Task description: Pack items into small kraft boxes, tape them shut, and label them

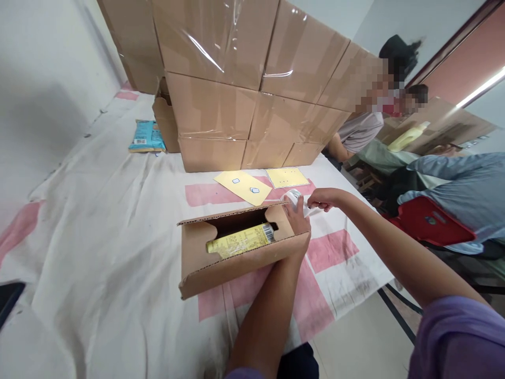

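An open brown cardboard box (213, 266) lies on its side on a white and pink cloth. Inside it lies a yellow bottle (240, 241) with a barcode label. My left hand (296, 218) rests on the box's right end and grips a small white object (294, 198) at its top. My right hand (324, 199) is closed in a pinch on the same white object from the right. What the white object is I cannot make out.
A tall stack of taped cardboard boxes (236, 79) stands behind. Two yellow sheets (246, 186) lie on the cloth before it, a blue packet (147, 137) to the left. Other people sit at right near a red chair (428, 221). The table edge (355, 310) is near right.
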`<state>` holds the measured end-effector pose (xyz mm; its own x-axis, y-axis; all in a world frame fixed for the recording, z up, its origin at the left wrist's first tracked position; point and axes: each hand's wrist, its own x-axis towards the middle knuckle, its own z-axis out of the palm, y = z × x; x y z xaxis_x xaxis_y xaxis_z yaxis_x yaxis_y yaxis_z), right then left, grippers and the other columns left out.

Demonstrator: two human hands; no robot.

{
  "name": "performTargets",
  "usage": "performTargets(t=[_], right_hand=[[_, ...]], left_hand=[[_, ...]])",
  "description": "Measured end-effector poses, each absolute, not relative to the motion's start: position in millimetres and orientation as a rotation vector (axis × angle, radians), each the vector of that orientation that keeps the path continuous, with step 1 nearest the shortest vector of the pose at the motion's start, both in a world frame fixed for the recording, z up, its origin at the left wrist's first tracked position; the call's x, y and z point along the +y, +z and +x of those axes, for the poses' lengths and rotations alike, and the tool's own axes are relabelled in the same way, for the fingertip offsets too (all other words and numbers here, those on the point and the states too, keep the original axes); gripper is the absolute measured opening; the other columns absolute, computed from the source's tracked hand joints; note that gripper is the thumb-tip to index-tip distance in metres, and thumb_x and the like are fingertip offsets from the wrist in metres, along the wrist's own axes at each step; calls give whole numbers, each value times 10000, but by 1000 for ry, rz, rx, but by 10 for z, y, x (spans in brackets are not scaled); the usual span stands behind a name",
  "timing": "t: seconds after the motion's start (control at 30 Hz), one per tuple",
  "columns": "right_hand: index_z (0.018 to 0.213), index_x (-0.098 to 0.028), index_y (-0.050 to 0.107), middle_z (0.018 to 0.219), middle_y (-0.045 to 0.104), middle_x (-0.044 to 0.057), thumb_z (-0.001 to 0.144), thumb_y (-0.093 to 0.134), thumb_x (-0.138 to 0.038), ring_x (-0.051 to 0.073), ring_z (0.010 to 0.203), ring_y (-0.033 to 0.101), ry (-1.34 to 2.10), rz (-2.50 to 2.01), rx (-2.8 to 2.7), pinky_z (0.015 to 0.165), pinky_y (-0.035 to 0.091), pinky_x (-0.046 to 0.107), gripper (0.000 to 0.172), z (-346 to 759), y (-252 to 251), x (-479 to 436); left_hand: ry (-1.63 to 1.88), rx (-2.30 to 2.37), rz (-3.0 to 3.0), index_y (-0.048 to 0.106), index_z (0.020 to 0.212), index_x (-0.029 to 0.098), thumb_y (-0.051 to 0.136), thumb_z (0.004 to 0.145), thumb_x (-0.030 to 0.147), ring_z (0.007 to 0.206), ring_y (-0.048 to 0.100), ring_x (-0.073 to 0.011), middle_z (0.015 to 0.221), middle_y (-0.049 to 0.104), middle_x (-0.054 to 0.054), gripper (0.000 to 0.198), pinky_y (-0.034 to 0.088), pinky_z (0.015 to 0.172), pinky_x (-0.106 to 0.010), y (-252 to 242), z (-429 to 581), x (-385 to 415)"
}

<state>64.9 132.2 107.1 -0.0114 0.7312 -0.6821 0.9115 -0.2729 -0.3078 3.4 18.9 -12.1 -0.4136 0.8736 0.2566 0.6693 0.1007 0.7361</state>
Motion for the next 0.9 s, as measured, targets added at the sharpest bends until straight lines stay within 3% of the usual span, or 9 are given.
performTargets(t=[0.1,0.33,0.43,0.57,0.67,0.83,0.9], right_hand=[[514,-200,455,444,350,-47,675,832,-223,62,404,261,-1128,2026,1819,381,237,244,411,700,1089,1232],[593,-181,537,443,395,-26,848,693,-520,101,450,369,-1131,2036,2194,473,295,265,452,950,961,803],[707,-173,587,520,464,-27,796,718,-577,99,504,399,-1278,2082,2284,503,325,254,434,1046,920,663],[814,-167,626,583,489,-39,640,856,-513,89,529,402,-1496,2140,2266,489,312,237,451,1080,942,601],[772,-161,620,502,432,-59,660,855,-448,67,463,334,-1710,2054,2248,449,238,232,387,1080,959,625],[819,-170,590,593,588,-9,704,811,-374,27,394,253,-1955,1985,2093,416,140,227,322,1160,911,628],[830,-169,587,576,579,-16,721,793,-356,24,391,244,-1975,1968,2059,418,140,223,299,1209,874,600]], left_hand=[[1200,2136,1549,406,1502,397,805,771,298,1417,430,-387,1640,310,-120,839,410,1114,-616,-123,30,182],[1155,2119,1544,400,1507,361,769,797,294,1448,399,-355,1642,315,-121,803,404,1140,-539,-78,6,160],[1146,2110,1568,380,1516,375,756,812,326,1459,379,-350,1656,294,-110,800,364,1167,-516,-75,-17,133],[1145,2105,1607,343,1530,372,736,833,343,1434,394,-361,1656,285,-121,801,326,1178,-527,-82,-45,99],[1148,2110,1626,335,1534,358,728,843,331,1398,423,-360,1650,291,-129,796,326,1171,-525,-90,-56,100],[1142,2129,1627,363,1519,364,761,808,367,1327,477,-364,1630,318,-131,815,364,1141,-544,-103,-59,129],[1140,2139,1628,371,1512,375,760,805,377,1326,479,-361,1629,319,-120,808,377,1134,-538,-100,-60,129]])
